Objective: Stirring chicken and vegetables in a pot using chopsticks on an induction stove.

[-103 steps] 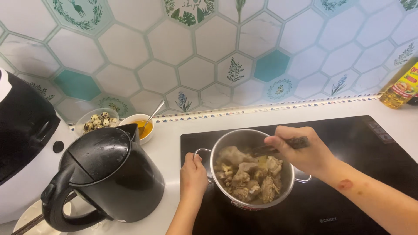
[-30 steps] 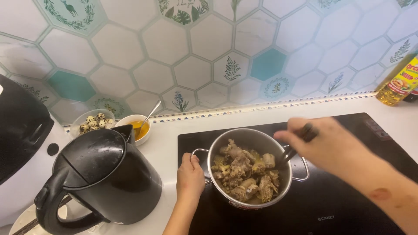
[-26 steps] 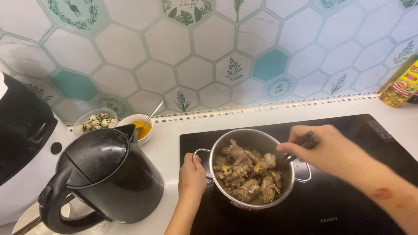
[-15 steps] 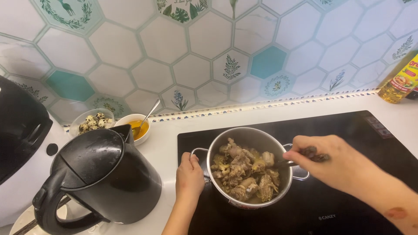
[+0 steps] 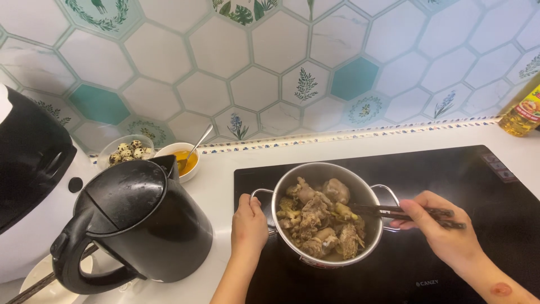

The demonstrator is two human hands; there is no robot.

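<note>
- The fingers of my right hand are pinched around a pair of dark chopsticks, held near their back end.
- The chopsticks lie almost level, their long axis running left from my fingers, over the right rim of the pot and down to tips that sit among the meat on the right side.
- The fingers of my left hand are curled around the pot's left loop handle, holding it; the thumb lies on top, next to the rim.
- My right hand is the one nearer the food; the meat lies directly to its left, between my two hands.
- The steel pot stands on the black induction hob, towards its left half, with a second loop handle on the right, just beside my chopstick hand.
- Inside are pale brown chunks of bone-in meat, heaped and moist, with a few greenish bits among them; I cannot tell what those are.
- To the left on the white worktop stands a black electric kettle, lid shut, near my left wrist.
- Behind the kettle are a clear bowl of speckled quail eggs and a small white bowl of orange sauce with a spoon in it.
- A bottle of yellow oil stands at the far right, against the tiled wall.
</note>
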